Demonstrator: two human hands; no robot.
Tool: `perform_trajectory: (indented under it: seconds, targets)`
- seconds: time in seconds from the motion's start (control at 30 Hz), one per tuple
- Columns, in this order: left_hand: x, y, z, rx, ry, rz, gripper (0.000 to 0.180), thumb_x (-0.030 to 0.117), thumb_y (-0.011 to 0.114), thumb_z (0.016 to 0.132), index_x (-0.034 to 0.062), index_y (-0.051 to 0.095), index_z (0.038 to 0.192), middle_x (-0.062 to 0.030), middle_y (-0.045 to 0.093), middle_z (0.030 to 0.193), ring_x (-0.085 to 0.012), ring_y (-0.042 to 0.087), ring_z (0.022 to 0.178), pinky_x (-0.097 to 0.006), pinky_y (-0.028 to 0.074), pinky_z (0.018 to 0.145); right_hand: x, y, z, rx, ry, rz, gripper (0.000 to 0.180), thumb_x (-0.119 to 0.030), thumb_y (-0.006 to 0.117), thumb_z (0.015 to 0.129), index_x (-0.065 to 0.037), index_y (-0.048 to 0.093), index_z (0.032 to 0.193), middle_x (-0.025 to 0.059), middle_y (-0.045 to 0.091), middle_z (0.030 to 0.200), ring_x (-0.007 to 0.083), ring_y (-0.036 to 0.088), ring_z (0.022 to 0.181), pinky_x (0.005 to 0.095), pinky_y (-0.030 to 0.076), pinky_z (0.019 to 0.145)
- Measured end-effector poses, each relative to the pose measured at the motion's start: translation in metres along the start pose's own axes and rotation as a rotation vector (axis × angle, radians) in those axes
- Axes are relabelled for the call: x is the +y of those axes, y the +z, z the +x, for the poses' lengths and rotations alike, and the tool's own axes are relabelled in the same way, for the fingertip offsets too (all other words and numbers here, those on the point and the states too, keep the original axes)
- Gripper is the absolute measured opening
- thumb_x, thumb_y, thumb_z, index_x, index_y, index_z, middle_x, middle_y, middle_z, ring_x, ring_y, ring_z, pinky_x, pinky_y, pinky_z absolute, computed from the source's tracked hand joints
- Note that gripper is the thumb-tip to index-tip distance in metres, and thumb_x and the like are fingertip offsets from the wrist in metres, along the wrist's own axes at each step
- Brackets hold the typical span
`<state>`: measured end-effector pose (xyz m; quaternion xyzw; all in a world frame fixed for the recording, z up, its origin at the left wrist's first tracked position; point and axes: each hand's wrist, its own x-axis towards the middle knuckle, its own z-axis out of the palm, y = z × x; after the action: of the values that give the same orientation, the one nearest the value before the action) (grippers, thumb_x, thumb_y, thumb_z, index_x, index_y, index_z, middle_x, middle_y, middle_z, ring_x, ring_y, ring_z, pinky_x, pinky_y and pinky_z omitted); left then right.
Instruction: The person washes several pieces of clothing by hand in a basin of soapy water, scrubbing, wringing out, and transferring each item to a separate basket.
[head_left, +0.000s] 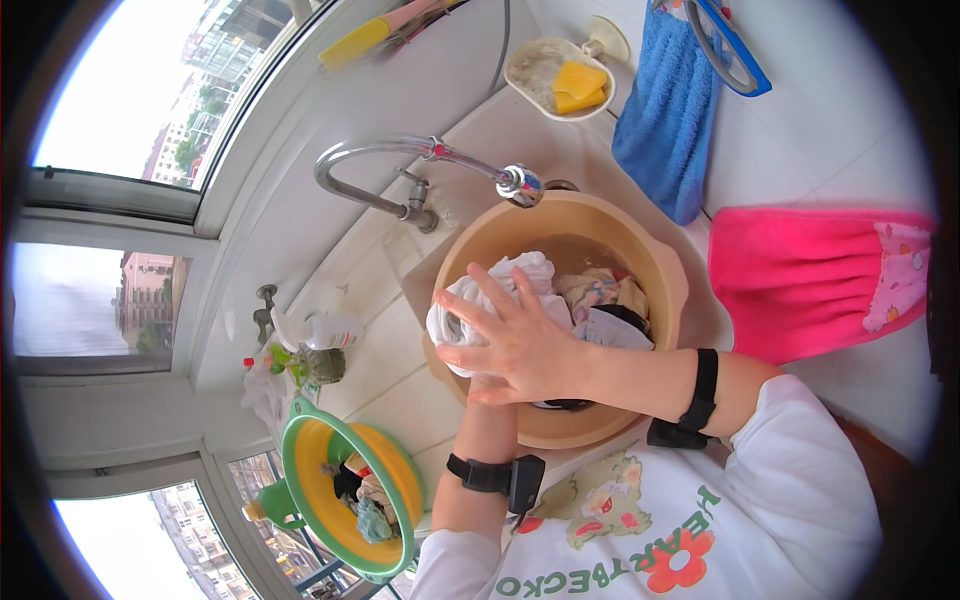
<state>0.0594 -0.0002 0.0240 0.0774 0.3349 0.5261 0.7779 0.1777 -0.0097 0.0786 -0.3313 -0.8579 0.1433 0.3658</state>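
Right hand (537, 350) splays over white cloth (538, 268); left hand is hidden, grip unclear. Washing looks midway; more garments (600, 290) remain in the basin (657, 262).

Basin (668, 280): central, set in the sink (425, 282), directly before the person. In the basin: a bunched cloth (520, 275) at left, further garments (605, 290) at right. Right hand (540, 350): over the cloth, its forearm crossing the basin's near right rim. Left forearm (487, 430): crossing the near left rim, its end beneath the right hand. Tap (437, 150): behind and left, its head above the far rim. Soap dish (522, 85): on the wall beyond the basin, a sponge (580, 87) in it. Towel (665, 115): right of the dish; second towel (800, 290): right of the basin. Bottle (335, 332): left of the basin. Tub (291, 455): nearer left, clothes (370, 505) inside. Window (115, 110): far left.
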Motion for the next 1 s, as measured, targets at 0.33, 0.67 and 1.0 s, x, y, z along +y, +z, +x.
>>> perform_trajectory:
  seconds: [0.33,0.67,1.0]
  targets:
    - [-0.002,-0.001,0.001,0.099,-0.011,0.033,0.039,0.037,0.047,0.093,0.0123,0.047,0.122,-0.0065,0.056,0.112,-0.0211,0.058,0.099,-0.039,0.049,0.083,0.031,0.035,0.007,0.184,0.211,0.183,0.059,-0.029,0.079,0.062,-0.022,0.055,0.115,0.0172,0.044,0.127,0.0365,0.048,0.103,0.0487,0.041,0.086]
    - [-0.003,-0.018,-0.001,0.299,-0.056,0.256,0.041,0.036,0.046,0.094,0.0111,0.047,0.127,-0.0089,0.058,0.117,-0.0227,0.06,0.103,-0.041,0.05,0.087,0.052,0.03,0.013,0.034,0.589,0.502,0.041,-0.029,0.075,0.067,-0.008,0.06,0.1,0.0166,0.062,0.093,0.0353,0.059,0.089,0.04,0.047,0.08]
    - [0.027,-0.086,0.037,0.506,0.072,0.838,0.05,0.035,0.052,0.092,0.0004,0.048,0.128,-0.0132,0.057,0.119,-0.024,0.06,0.103,-0.034,0.052,0.079,0.154,0.038,-0.023,-0.006,0.894,0.56,0.047,-0.021,0.072,0.073,0.001,0.053,0.11,0.0156,0.059,0.109,0.0288,0.057,0.103,0.0363,0.044,0.09]
